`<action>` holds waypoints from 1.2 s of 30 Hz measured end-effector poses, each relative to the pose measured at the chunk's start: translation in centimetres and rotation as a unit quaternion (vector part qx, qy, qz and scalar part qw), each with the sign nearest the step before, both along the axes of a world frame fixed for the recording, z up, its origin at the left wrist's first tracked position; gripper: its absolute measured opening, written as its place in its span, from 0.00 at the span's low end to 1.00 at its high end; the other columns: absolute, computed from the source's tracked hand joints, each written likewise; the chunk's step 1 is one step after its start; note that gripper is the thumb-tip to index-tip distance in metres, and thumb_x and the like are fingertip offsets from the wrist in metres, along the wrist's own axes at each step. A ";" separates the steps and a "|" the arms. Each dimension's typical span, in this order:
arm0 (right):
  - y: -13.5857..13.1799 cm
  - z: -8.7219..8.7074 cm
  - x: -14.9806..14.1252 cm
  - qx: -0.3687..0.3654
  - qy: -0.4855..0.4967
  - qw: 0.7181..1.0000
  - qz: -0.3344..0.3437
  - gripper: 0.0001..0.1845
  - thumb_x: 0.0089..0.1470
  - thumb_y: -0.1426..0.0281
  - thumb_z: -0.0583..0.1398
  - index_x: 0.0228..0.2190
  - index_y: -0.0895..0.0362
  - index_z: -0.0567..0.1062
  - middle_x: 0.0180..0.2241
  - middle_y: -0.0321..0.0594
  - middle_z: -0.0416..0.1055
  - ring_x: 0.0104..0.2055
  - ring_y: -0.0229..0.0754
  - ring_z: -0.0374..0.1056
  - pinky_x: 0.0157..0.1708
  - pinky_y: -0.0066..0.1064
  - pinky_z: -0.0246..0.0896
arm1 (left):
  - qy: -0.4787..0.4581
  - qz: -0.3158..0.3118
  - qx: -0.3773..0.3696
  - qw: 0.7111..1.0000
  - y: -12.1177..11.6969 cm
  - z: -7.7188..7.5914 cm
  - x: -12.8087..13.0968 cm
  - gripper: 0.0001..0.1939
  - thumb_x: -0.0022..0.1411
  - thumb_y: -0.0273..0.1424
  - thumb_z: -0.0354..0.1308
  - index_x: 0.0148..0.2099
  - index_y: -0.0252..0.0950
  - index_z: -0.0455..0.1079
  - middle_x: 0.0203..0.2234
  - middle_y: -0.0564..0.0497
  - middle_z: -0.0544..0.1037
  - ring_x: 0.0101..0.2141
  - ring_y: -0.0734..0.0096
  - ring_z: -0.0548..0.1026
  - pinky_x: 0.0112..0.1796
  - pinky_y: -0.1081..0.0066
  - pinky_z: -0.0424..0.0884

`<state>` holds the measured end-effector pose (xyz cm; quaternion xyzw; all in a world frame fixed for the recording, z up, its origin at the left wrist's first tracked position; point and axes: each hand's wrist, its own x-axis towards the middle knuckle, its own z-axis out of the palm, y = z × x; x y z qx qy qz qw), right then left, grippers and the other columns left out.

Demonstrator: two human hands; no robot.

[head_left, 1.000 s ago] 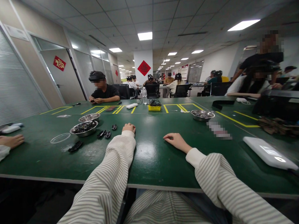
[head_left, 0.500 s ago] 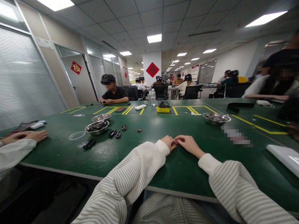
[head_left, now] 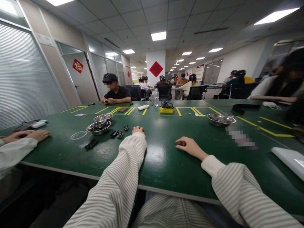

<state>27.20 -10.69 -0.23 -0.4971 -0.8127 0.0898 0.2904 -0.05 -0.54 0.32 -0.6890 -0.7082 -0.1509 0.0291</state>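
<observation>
My left hand [head_left: 138, 129] is stretched forward over the green table [head_left: 159, 173], its fingers bent down and closed, the tips hidden from me. It covers the spot where a small red piece lay. Close to its left are several shiny black plastic parts [head_left: 120, 134]. My right hand [head_left: 189, 146] rests on the table nearer to me, thumb and fingers curled together. A tiny dark thing shows between them, too small to name.
Metal bowls hold dark parts, one bowl [head_left: 99, 131] at left and another [head_left: 220, 124] at right. A black part [head_left: 91, 144], a clear ring [head_left: 78, 135], a yellow box of cables [head_left: 166, 110] and a white device [head_left: 294, 164] lie around. A neighbour's hands [head_left: 38, 134] rest at far left.
My left hand has left the right hand and reached forward and left, onto the spot of the small red piece. My right hand stays in nearly the same place.
</observation>
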 end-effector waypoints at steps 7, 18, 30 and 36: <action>0.3 0.0 0.3 0.003 -0.013 1.000 0.007 0.13 0.42 0.62 0.57 0.28 0.55 0.75 0.28 0.39 0.69 0.27 0.36 0.62 0.28 0.27 0.56 | 0.020 -0.081 -0.005 0.997 0.8 -1.4 0.7 0.13 0.54 0.29 0.47 0.41 0.41 0.67 0.38 0.48 0.66 0.40 0.66 0.63 0.40 0.70 0.61; 0.3 -0.2 0.2 -0.017 0.042 0.999 -0.002 0.12 0.42 0.65 0.55 0.29 0.57 0.74 0.24 0.36 0.71 0.25 0.36 0.64 0.26 0.25 0.57 | -0.044 -0.404 0.005 0.914 -4.2 -1.9 8.0 0.11 0.51 0.34 0.53 0.38 0.37 0.69 0.30 0.51 0.69 0.31 0.75 0.67 0.35 0.76 0.64; 0.2 0.2 0.3 -0.022 0.003 0.999 -0.032 0.12 0.41 0.63 0.56 0.25 0.57 0.75 0.20 0.37 0.71 0.22 0.36 0.64 0.23 0.24 0.55 | -0.016 -0.433 0.027 0.901 -6.8 -1.5 10.1 0.11 0.52 0.34 0.51 0.38 0.36 0.68 0.30 0.50 0.68 0.33 0.72 0.66 0.36 0.73 0.64; 0.0 0.4 0.1 -0.011 -0.052 0.998 -0.023 0.15 0.41 0.60 0.56 0.25 0.57 0.75 0.18 0.36 0.68 0.20 0.35 0.61 0.21 0.24 0.50 | 0.004 -0.425 0.029 0.905 -6.9 -1.4 10.2 0.12 0.52 0.34 0.50 0.38 0.36 0.68 0.31 0.50 0.69 0.33 0.72 0.66 0.37 0.73 0.63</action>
